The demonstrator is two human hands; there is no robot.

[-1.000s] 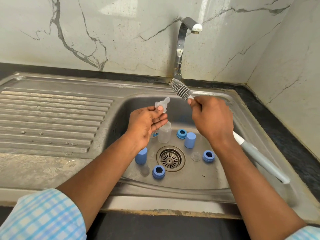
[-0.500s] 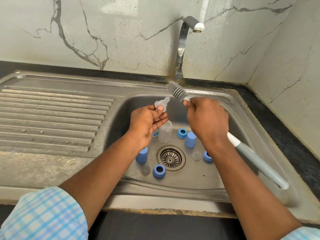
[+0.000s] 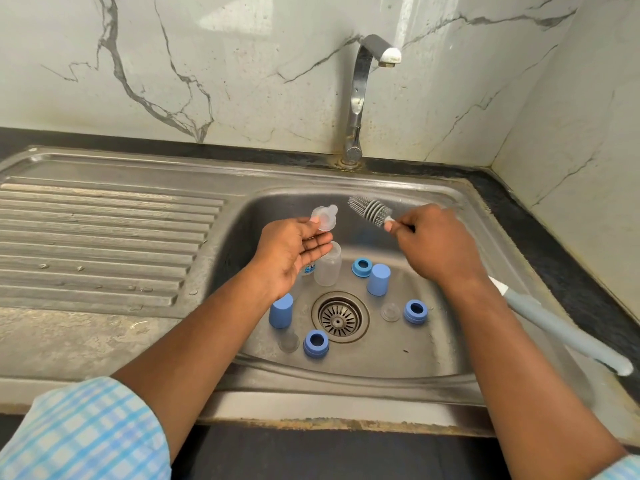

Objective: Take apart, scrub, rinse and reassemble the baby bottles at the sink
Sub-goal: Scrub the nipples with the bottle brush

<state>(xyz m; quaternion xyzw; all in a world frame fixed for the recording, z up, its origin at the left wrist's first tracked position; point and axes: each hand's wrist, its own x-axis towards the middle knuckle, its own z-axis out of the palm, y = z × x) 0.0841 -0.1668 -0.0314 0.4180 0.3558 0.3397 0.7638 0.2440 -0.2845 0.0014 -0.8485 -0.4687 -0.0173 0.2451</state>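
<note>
My left hand (image 3: 294, 251) pinches a clear teat (image 3: 323, 218) by its rim, above the back of the sink (image 3: 398, 362). My right hand (image 3: 436, 247) grips the brush (image 3: 369, 209) just below its bristles, which point toward the teat without touching it. A clear bottle (image 3: 327, 266) stands on the sink floor nearer the back edge. 2 blue caps (image 3: 281, 310) and 3 blue rings (image 3: 316, 342) sit around the drain (image 3: 340, 317).

clear nipple (image 3: 323, 218) held up, clear bottle (image 3: 328, 266) upright below, blue caps (image 3: 378, 279), rings (image 3: 316, 342) scattered
</note>
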